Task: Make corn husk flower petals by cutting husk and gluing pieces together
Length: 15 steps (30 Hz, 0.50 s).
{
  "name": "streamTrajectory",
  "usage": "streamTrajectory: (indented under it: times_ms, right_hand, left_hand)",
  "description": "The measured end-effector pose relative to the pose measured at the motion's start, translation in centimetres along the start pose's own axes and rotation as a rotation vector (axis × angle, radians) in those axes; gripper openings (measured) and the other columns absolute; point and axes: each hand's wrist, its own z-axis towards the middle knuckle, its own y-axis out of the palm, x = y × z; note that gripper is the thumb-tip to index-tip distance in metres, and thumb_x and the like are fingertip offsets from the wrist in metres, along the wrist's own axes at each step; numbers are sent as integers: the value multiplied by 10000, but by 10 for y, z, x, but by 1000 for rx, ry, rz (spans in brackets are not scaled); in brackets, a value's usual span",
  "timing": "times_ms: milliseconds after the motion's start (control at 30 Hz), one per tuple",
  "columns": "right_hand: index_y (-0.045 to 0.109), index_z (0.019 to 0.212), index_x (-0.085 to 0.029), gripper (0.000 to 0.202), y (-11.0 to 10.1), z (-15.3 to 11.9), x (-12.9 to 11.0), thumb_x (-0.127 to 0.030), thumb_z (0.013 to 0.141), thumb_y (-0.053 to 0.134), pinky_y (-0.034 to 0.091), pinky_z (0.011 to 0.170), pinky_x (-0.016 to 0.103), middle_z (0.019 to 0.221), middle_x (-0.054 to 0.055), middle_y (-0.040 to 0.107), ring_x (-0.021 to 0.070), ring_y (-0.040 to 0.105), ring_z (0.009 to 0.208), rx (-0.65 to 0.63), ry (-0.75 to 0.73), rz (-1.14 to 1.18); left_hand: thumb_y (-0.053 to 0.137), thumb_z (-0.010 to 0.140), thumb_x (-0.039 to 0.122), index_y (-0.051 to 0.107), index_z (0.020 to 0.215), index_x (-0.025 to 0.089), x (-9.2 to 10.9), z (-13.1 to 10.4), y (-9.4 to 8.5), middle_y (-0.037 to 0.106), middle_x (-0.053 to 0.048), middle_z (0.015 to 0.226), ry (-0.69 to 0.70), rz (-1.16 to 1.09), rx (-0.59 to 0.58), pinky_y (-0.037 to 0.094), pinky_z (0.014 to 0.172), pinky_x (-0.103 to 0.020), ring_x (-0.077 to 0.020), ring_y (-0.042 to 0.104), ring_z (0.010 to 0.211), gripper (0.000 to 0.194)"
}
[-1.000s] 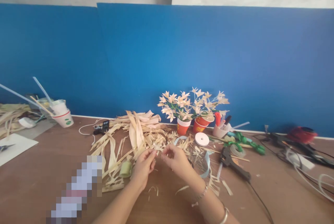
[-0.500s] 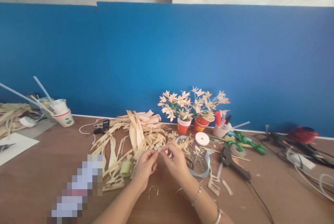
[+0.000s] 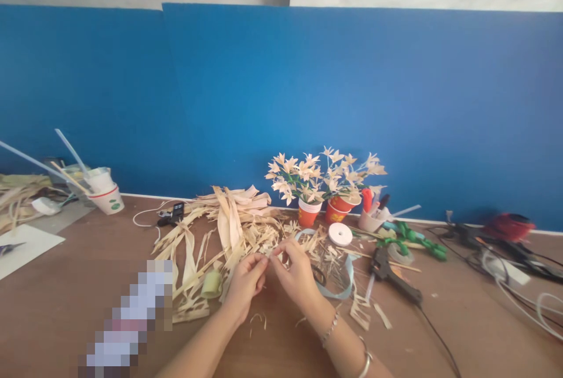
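Note:
My left hand [image 3: 247,281] and my right hand [image 3: 295,269] meet over the table, thumbs and forefingers pinched close together. Whatever sits between the fingertips is pale and too small to make out. Just behind and left of them spreads a heap of dried husk strips [image 3: 229,219]. A green roll of tape [image 3: 212,284] lies left of my left hand. Beside my right hand are the dark handle of scissors [image 3: 318,274], a light-blue ribbon [image 3: 349,278] and many small husk scraps [image 3: 336,260].
Husk flowers [image 3: 303,172] stand in red paper cups [image 3: 309,213] at the back. A white spool [image 3: 340,234] lies before them. To the right are a glue gun [image 3: 391,278], green wrapped pieces [image 3: 413,240] and cables [image 3: 497,266]. A white cup [image 3: 108,199] holding sticks stands left.
Hardly anything differs. Both hands keep their pinch in the same place, and the view has shifted very slightly.

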Motion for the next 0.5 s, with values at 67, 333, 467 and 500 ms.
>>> streamTrajectory:
  times_ms: [67,333,467,500]
  right_hand:
    - [519,727,-194,90,0,0,1,-118,774,507,404,613,250,742,4,512,134,479,645,-5,-8,-10]
    - [512,737,-199,104,0,0,3,-103,777,507,404,617,247,770,11,523,135,480,653,-25,-26,-17]
    - [517,736,-197,110,-1,0,3,-94,772,511,404,616,245,772,12,527,137,482,660,-41,-30,-16]
    - [518,734,-198,110,-1,0,3,-95,771,512,404,617,245,773,13,528,138,483,664,-43,-33,-16]
  left_hand:
    - [638,707,453,554,708,169,0,0,0,365,88,451,3,0,-4,113,377,-183,-43,268,368,296]
    - [636,716,437,542,705,169,0,0,-1,368,86,460,5,-8,-45,98,381,-186,-37,257,368,284]
    - [641,711,440,538,715,168,1,1,-2,343,95,427,-5,-12,-66,91,386,-186,-37,250,364,291]
    - [641,713,439,537,716,167,1,1,-3,340,96,423,-5,-13,-73,90,388,-186,-36,249,363,291]
